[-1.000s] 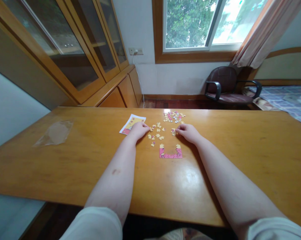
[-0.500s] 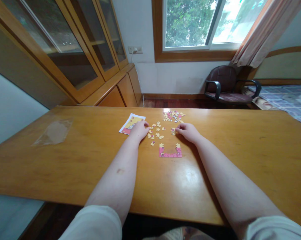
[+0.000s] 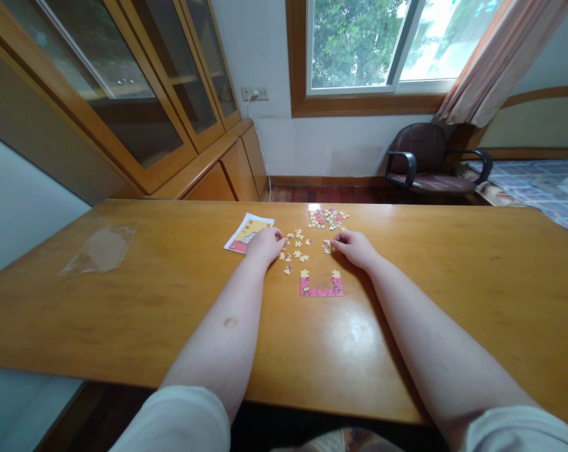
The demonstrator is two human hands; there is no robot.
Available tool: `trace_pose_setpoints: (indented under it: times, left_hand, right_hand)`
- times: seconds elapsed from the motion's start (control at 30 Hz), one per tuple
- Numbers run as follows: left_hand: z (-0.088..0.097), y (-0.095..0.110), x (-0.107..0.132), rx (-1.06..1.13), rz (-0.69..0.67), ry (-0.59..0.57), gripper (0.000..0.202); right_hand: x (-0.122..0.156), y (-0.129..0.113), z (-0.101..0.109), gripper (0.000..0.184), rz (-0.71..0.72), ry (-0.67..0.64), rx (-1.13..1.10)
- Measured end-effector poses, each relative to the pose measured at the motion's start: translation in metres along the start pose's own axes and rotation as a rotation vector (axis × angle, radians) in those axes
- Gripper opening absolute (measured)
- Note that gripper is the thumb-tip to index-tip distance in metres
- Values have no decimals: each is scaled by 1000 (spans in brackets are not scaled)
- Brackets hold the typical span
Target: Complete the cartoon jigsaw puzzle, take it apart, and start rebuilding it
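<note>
My right hand point(image 3: 357, 248) is closed in a pinch at the right edge of a small yellow patterned cluster of jigsaw pieces point(image 3: 327, 247) lying on the table. At the left edge of the loose yellow jigsaw pieces point(image 3: 298, 244), my left hand point(image 3: 266, 245) has its fingers drawn together; whatever is between the fingertips is too small to make out. Nearer to me sits a partly joined puzzle border point(image 3: 320, 292), U-shaped, pink along the bottom with yellow at its two upper ends. A printed picture sheet point(image 3: 243, 240) in yellow and pink lies partly behind my left hand.
Beyond the hands, a heap of mixed pink and yellow pieces point(image 3: 328, 218) lies near the far edge of the wooden table point(image 3: 171, 314). A clear plastic bag point(image 3: 100, 249) rests at the left. Past the table stand a glass-door cabinet point(image 3: 190, 141) and an armchair point(image 3: 423, 157).
My left hand has shifted slightly to the right, toward the loose yellow pieces. My right hand and the small cluster stay practically where they were.
</note>
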State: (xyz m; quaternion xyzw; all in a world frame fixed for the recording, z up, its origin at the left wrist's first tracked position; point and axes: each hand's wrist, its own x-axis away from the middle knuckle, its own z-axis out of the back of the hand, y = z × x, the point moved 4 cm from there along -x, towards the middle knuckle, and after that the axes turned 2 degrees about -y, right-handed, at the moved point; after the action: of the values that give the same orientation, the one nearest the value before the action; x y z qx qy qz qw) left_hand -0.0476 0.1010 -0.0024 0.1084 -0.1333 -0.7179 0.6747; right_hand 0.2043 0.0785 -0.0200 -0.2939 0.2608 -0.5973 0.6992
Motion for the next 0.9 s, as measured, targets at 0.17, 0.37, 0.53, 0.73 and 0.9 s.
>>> trace_pose_setpoints:
  times: [0.17,0.37,0.53,0.73,0.9]
  left_hand:
    - [-3,10,3,0,-70,-66,26]
    - [-2,11,2,62,-164,-24,29]
    - [0,12,5,-35,-67,33,26]
    - [-3,19,5,-103,-46,-9,25]
    - [-6,17,2,-14,-42,-22,21]
  right_hand:
    - [1,-1,0,22,-2,-10,1]
    - [1,-3,0,21,-5,-10,-17]
    - [0,-1,0,23,-3,2,2]
    - [-1,1,-1,25,-3,-2,1]
    - [-1,0,-1,23,-3,-3,12]
